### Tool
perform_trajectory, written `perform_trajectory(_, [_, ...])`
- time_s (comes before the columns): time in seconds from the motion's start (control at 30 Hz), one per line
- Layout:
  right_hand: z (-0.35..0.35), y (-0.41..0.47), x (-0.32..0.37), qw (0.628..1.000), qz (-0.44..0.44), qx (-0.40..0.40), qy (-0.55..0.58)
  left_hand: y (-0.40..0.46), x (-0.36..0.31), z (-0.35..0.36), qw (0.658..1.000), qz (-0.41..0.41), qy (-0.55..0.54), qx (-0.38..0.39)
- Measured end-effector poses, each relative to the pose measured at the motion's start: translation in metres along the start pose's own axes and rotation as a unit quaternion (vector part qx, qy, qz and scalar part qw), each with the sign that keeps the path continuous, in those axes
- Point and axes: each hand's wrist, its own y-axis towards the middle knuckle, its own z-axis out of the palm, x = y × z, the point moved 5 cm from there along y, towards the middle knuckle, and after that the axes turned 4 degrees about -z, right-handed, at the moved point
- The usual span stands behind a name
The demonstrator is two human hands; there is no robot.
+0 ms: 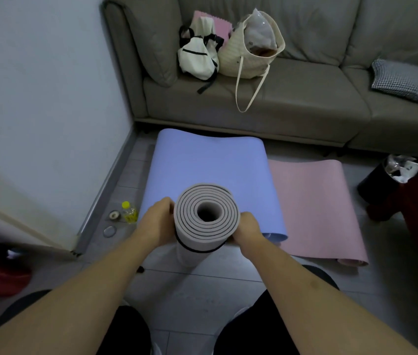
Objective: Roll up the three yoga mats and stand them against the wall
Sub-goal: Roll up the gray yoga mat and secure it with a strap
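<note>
Head view, left hand and right hand grip upright foam spiral-rolled grey mat.

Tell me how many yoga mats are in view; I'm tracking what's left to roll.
3: a rolled grey mat upright between both hands, a blue mat flat before the sofa, a pink mat flat right of it.

You face a grey-brown sofa set in the corner, its left arm against a plain white wall. On its seat sit a white backpack, a cream tote bag and a checked cushion. The floor is grey tile with a metal skirting strip. A black bin stands at your right. The light is dim.
</note>
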Motion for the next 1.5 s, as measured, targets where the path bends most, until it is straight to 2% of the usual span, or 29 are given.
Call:
perform_trajectory(0.07, [0.002,0.004,-0.001,1.000,-0.009,-0.005,-0.019,-0.014,-0.010,-0.005,0.994,0.110,-0.012,0.016])
perform_trajectory(0.13, [0.001,0.031,-0.019,1.000,-0.017,-0.022,-0.010,-0.032,-0.017,-0.006,0.983,0.175,0.008,0.061])
perform_trajectory(0.2, [0.003,0.034,-0.021,0.999,-0.025,-0.019,0.016,-0.056,-0.026,-0.013,0.980,0.170,0.004,0.100])
perform_trajectory(0.33, [-0.003,-0.024,0.039,0.997,-0.074,-0.039,0.000,-0.070,-0.041,-0.042,0.985,0.146,-0.013,0.090])
perform_trajectory(0.47, [-0.026,-0.055,0.089,0.984,-0.158,-0.059,-0.049,-0.119,-0.097,-0.071,0.955,0.228,-0.134,0.134])
perform_trajectory(0.6, [-0.050,-0.105,0.128,0.977,-0.207,-0.021,-0.042,-0.174,-0.158,-0.093,0.914,0.358,-0.182,0.054])
perform_trajectory(0.67, [-0.061,-0.133,0.140,0.970,-0.241,0.021,-0.017,-0.198,-0.180,-0.105,0.898,0.396,-0.189,0.019])
perform_trajectory(0.83, [-0.088,-0.199,0.153,0.939,-0.329,0.053,0.085,-0.239,-0.209,-0.134,0.882,0.388,-0.265,-0.039])
perform_trajectory(0.93, [-0.095,-0.234,0.158,0.906,-0.408,0.083,0.072,-0.263,-0.214,-0.142,0.881,0.355,-0.308,-0.058])
perform_trajectory(1.03, [-0.097,-0.271,0.170,0.879,-0.463,0.111,0.035,-0.290,-0.223,-0.141,0.882,0.354,-0.307,-0.057])
perform_trajectory(1.1, [-0.097,-0.285,0.179,0.873,-0.472,0.117,0.028,-0.300,-0.230,-0.136,0.883,0.356,-0.306,-0.020])
perform_trajectory(1.2, [-0.100,-0.302,0.187,0.866,-0.489,0.095,0.036,-0.314,-0.236,-0.133,0.852,0.367,-0.362,0.091])
perform_trajectory(1.3, [-0.106,-0.308,0.191,0.858,-0.507,0.076,0.027,-0.311,-0.232,-0.140,0.822,0.305,-0.447,0.176])
perform_trajectory(1.4, [-0.108,-0.307,0.192,0.850,-0.522,0.064,0.032,-0.289,-0.224,-0.145,0.844,0.289,-0.430,0.142])
perform_trajectory(1.5, [-0.108,-0.311,0.190,0.836,-0.539,0.087,0.054,-0.270,-0.209,-0.140,0.841,0.248,-0.473,0.083])
